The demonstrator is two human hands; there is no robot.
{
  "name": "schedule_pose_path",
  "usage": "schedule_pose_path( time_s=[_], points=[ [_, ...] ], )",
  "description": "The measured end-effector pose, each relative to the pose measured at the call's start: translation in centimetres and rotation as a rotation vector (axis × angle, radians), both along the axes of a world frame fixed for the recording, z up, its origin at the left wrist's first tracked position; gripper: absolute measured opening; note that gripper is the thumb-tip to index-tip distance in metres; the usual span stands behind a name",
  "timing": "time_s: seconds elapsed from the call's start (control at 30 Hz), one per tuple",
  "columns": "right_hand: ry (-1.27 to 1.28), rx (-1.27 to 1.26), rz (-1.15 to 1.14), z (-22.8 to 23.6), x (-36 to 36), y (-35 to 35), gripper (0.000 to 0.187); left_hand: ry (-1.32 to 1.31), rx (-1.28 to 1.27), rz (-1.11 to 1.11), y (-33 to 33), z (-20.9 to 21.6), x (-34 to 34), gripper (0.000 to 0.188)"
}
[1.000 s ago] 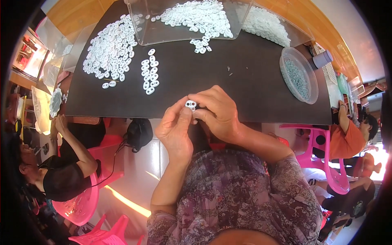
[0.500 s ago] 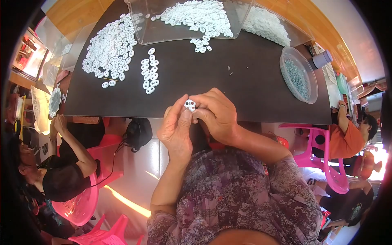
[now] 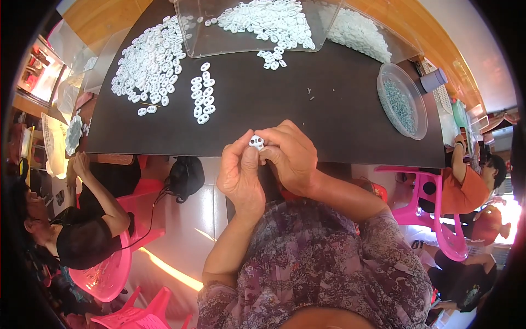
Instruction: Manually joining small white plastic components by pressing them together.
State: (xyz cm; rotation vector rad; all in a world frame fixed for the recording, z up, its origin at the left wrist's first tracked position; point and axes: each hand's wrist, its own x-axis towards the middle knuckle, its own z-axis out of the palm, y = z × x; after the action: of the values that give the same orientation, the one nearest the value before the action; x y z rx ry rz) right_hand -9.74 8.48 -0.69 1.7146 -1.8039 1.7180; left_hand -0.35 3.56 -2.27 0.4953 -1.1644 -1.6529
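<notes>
Between my two hands, just off the table's near edge, is a small white oval plastic piece with two dark holes (image 3: 256,141). My left hand (image 3: 241,170) pinches it with thumb and fingers from the left. From the right, my right hand (image 3: 290,156) grips the same piece, its thumb close to the left one. The fingertips cover the lower part, so I cannot tell whether a second piece is joined to it. Beyond my hands, similar white two-holed pieces (image 3: 204,96) lie in short rows, and a large heap of them (image 3: 145,66) spreads at the far left.
A clear plastic bin (image 3: 192,55) at the back lies with white pieces spilling out. Right of it are more whitish parts (image 3: 359,35). A round clear dish (image 3: 422,129) holds small teal pins. People sit left and right, near pink chairs (image 3: 109,279). The dark table (image 3: 339,126) bears tiny scraps.
My left thumb has moved slightly up over the white piece, hiding more of its lower part. Both hands keep their pinch in nearly the same place.
</notes>
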Motion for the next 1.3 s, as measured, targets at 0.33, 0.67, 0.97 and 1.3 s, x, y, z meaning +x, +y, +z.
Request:
schedule_pose_path(
  time_s=[0.33,0.67,0.97,1.3],
  points=[
    [-0.036,0.113,0.043,0.7,0.6,0.1,0.028,-0.039,-0.019,0.073,0.1,0.2,0.4,0.024],
    [0.004,0.039,-0.008,-0.1,1.0,0.0,0.025,-0.039,-0.075,0.075,0.4,0.1,0.2,0.023],
    [0.074,-0.017,-0.029,-0.5,1.0,-0.1,0.026,-0.054,-0.097,0.11,0.7,0.1,0.1,0.021],
    [0.145,-0.059,-0.04,-0.5,1.3,-0.4,0.034,-0.079,-0.218,0.21,1.0,-0.7,-0.1,0.018]
  ],
)
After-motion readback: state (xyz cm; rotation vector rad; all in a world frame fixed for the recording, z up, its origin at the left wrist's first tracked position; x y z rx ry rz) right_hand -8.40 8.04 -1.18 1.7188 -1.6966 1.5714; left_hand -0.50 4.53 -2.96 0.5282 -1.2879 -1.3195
